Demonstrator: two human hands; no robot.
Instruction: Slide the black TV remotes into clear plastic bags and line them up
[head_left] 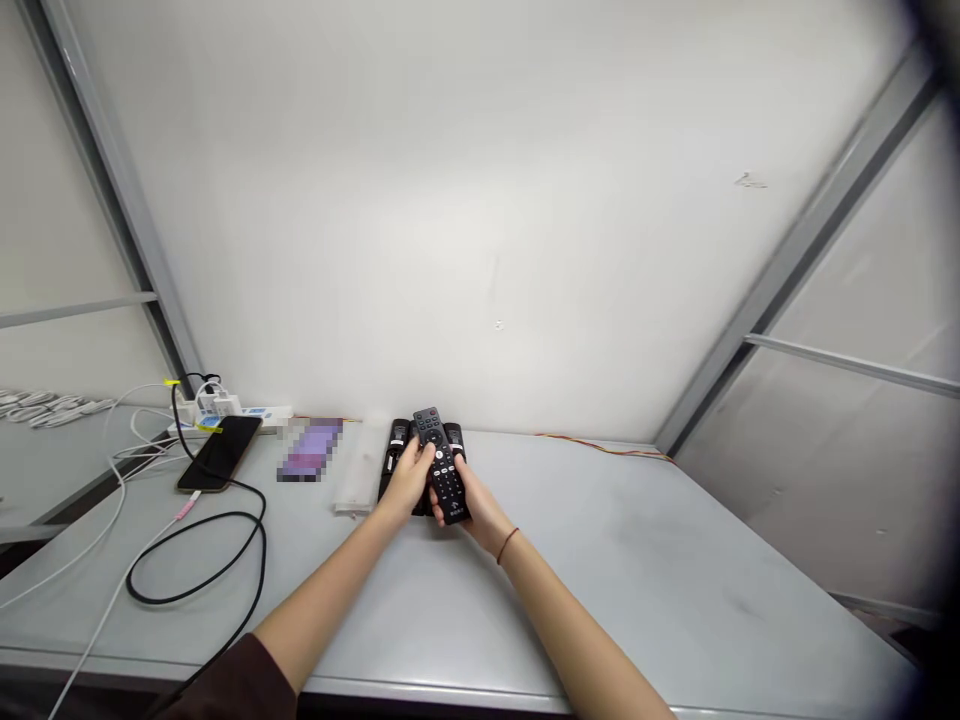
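Note:
A black remote control [441,462] with many buttons is held over the grey table [637,570], face up, its top end pointing toward the wall. My right hand [472,505] cradles it from below and the right, fingers wrapped round its lower half. My left hand [409,478] grips its left side, thumb resting on the buttons. Two more black remotes [395,452] lie on the table just behind and beneath it, partly hidden by my hands. A thin red band circles my right wrist.
A white remote [360,470] lies left of the black ones, beside a blurred purple item [309,450]. A dark phone [220,452] with a black cable [225,540] and a power strip [225,410] sit at the far left. A red-yellow wire [607,447] runs along the wall.

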